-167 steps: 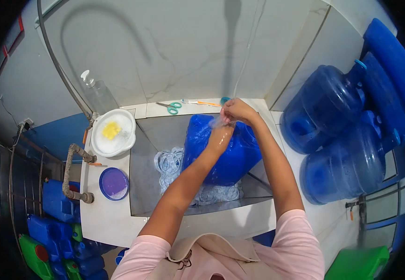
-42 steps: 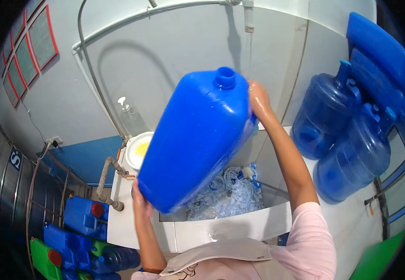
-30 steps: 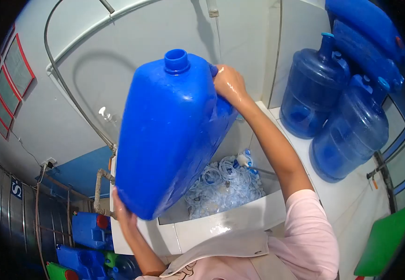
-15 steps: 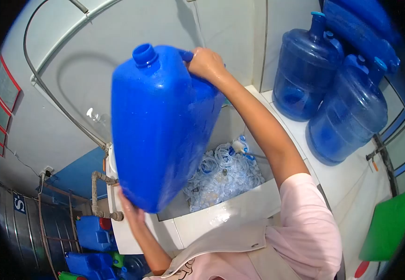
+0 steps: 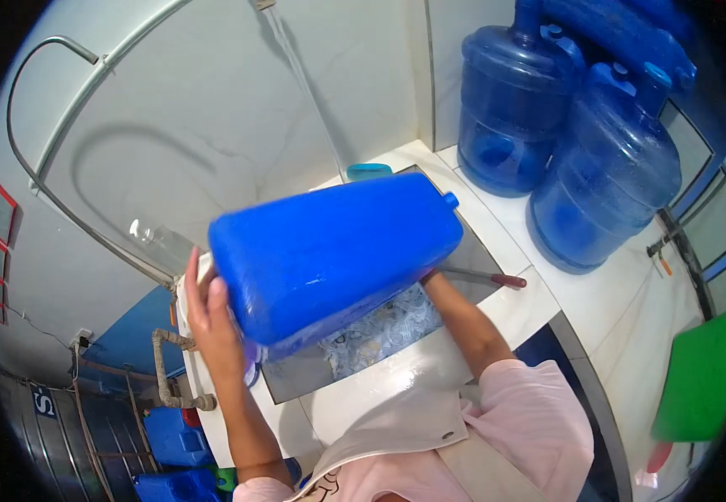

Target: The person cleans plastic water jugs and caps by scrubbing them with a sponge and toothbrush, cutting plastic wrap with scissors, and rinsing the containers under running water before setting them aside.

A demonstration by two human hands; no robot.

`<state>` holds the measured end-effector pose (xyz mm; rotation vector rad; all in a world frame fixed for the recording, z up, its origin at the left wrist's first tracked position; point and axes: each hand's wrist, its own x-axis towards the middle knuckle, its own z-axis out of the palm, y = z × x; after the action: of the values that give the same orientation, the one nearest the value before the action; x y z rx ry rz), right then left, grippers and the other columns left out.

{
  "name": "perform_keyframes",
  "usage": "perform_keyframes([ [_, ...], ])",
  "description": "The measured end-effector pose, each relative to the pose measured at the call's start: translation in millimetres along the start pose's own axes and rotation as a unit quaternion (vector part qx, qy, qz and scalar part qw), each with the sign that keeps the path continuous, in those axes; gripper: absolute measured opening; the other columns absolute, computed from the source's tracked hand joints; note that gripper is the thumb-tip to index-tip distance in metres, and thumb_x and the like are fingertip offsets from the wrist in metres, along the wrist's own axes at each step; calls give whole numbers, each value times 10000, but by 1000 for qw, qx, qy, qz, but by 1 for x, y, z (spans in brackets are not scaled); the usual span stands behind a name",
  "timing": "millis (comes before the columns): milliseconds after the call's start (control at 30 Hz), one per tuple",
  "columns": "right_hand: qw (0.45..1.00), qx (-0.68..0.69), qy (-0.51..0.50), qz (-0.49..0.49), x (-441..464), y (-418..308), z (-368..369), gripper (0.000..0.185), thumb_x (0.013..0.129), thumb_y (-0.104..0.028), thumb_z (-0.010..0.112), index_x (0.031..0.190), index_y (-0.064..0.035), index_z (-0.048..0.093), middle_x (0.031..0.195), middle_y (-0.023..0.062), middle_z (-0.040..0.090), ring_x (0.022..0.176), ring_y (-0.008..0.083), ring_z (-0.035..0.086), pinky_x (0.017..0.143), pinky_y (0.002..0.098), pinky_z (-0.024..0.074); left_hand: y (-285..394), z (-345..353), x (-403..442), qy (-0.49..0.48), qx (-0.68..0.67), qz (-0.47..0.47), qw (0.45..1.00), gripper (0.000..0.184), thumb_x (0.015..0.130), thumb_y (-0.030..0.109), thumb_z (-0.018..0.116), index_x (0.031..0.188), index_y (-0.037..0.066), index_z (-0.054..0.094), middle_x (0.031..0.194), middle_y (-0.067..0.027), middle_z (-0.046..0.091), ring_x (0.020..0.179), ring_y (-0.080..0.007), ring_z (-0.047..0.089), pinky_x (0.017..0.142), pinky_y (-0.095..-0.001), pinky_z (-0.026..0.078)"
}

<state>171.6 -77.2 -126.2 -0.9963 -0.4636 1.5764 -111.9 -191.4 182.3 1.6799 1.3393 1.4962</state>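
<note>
Holding a blue jug [image 5: 338, 259] on its side above the sink [image 5: 296, 374].
The left hand [image 5: 215, 325] lies against the jug's left end, fingers spread apart; the right hand [image 5: 433, 281] is mostly hidden under the jug's right part, so whether its fingers grip cannot be told. The narrow neck [image 5: 452, 200] points right. Pale plastic pieces [image 5: 401, 328] lie in the sink; water [image 5: 306, 84] runs at the far side.

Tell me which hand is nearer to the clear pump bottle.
Left. The left hand is in front and to the right of the pump bottle, at the bottom end of the blue jug; the right hand, mostly hidden, is farther right, by the spout end.
</note>
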Motion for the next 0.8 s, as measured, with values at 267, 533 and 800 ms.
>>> perform_keyframes([
  [267,980,196,-31,12,-12,24,47,371,850,-240,497,1111,9,586,1002,144,647,903,249,620,754,381,505,73,90,35,-152,132,276,940,560,837,271,565,1295,-17,423,1124,-237,547,1031,-342,503,925,-396,377],
  [533,953,284,-4,-102,4,-6,20,366,868,-230,472,1118,15,580,997,128,648,891,231,618,744,371,507,88,73,42,-131,142,287,938,572,839,328,576,1277,-15,443,1149,-271,533,1033,-356,520,918,-405,388],
  [800,899,-340,109,-255,-14,-108,-73,415,815,-218,518,1185,-32,545,959,116,668,872,255,640,718,384,511,-33,8,49,-116,335,-20,935,617,941,464,330,1272,-46,431,1167,-298,525,1113,-420,492,953,-422,364],
])
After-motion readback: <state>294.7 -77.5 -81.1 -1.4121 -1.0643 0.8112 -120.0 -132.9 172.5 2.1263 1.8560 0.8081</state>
